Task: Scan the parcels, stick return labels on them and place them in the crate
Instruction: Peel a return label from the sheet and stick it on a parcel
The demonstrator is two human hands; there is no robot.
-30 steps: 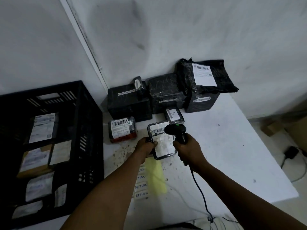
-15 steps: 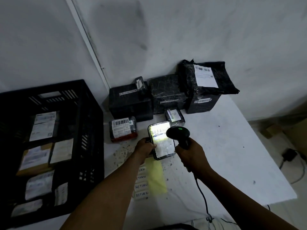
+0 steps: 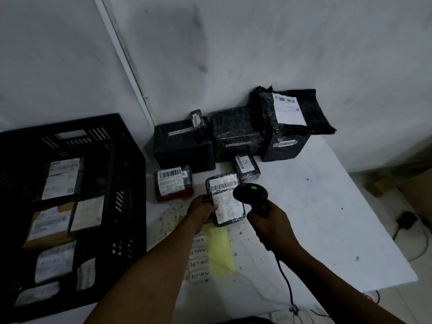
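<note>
Fingers of my left hand (image 3: 203,208) grip the small parcel (image 3: 225,199) at its nine o'clock edge, while my right hand (image 3: 268,226) is wrapped round the scanner (image 3: 251,195). The bright scan glow of half a second ago has gone from its label and the scanner shows green, so I judge it read. Return stickers (image 3: 198,263) lie at six o'clock, the crate (image 3: 126,183) at nine.

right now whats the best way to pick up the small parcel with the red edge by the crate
Probably take the red-edged parcel across its two long sides, coming from above. It lies flat, label up, with bare table in front, but the crate and a black box crowd its left and back.
</note>
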